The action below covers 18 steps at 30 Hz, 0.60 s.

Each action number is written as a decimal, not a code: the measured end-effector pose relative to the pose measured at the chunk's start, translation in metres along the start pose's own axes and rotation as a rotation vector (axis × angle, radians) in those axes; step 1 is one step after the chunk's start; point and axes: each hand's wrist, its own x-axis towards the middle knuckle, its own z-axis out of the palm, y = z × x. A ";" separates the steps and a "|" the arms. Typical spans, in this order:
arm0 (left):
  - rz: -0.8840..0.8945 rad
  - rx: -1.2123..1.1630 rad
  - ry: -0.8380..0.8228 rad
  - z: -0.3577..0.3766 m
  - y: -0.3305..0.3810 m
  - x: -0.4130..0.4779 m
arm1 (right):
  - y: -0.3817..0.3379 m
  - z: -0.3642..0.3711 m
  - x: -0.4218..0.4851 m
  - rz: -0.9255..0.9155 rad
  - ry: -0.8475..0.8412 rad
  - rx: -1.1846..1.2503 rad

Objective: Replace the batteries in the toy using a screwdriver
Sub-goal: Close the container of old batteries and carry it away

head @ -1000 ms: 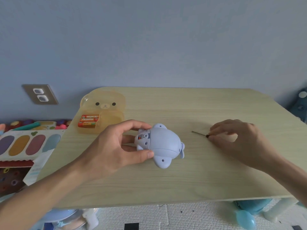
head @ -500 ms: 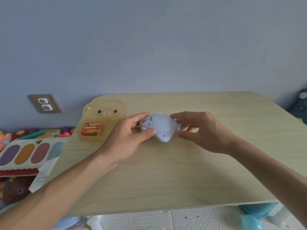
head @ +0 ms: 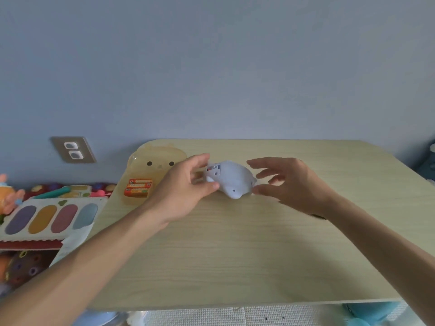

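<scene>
The pale blue whale-shaped toy (head: 231, 178) lies belly-up near the table's far middle, with its open battery end to the left. My left hand (head: 181, 191) pinches that left end between thumb and fingers. My right hand (head: 289, 184) hovers at the toy's right end with its fingers spread and straight, and its thumb tip is close to the tail. An orange pack of batteries (head: 138, 187) lies in a translucent yellow bear-shaped box (head: 162, 155) left of the toy. I do not see the screwdriver clearly; a thin dark sliver (head: 317, 216) shows under my right wrist.
The light wooden table (head: 235, 255) stands against a blue wall with a socket plate (head: 73, 149). Colourful toys and a paint-palette board (head: 51, 217) lie left of the table. A white mat and blue objects are on the floor below the front edge.
My right hand left the screwdriver on the right, came to the toy's tail end and has now spread its fingers. My left hand carried the toy farther back on the table.
</scene>
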 end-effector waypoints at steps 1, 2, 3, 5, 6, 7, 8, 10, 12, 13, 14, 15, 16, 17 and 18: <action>0.033 0.072 0.019 -0.009 0.006 -0.002 | -0.005 -0.005 0.001 -0.001 0.007 -0.008; 0.065 0.142 0.051 -0.021 0.011 -0.003 | -0.010 -0.010 0.004 -0.005 0.022 -0.009; 0.092 0.192 0.097 -0.036 0.015 -0.001 | -0.017 -0.013 0.007 -0.017 0.041 0.000; 0.112 0.224 0.209 -0.071 0.016 0.002 | -0.032 -0.014 0.018 -0.041 0.070 0.023; 0.098 0.226 0.267 -0.088 0.014 0.004 | -0.040 -0.010 0.025 -0.042 0.069 0.028; 0.071 0.221 0.313 -0.104 0.007 0.006 | -0.049 -0.004 0.034 -0.036 0.059 0.027; 0.035 0.210 0.340 -0.117 -0.003 0.009 | -0.058 0.003 0.043 -0.031 0.043 0.024; -0.050 0.194 0.355 -0.135 -0.029 0.012 | -0.074 0.022 0.063 -0.010 0.001 0.000; -0.105 0.187 0.366 -0.143 -0.055 0.016 | -0.087 0.042 0.083 0.034 -0.052 -0.059; -0.130 0.182 0.359 -0.144 -0.064 0.018 | -0.093 0.051 0.092 0.052 -0.080 -0.123; -0.152 0.173 0.338 -0.143 -0.068 0.020 | -0.097 0.059 0.101 0.066 -0.102 -0.215; -0.182 0.172 0.313 -0.141 -0.070 0.020 | -0.100 0.067 0.109 0.083 -0.117 -0.309; -0.202 0.172 0.287 -0.138 -0.070 0.021 | -0.103 0.073 0.116 0.101 -0.124 -0.389; -0.217 0.169 0.265 -0.136 -0.070 0.022 | -0.104 0.079 0.122 0.120 -0.133 -0.447; -0.214 0.159 0.250 -0.133 -0.070 0.023 | -0.105 0.083 0.126 0.132 -0.141 -0.480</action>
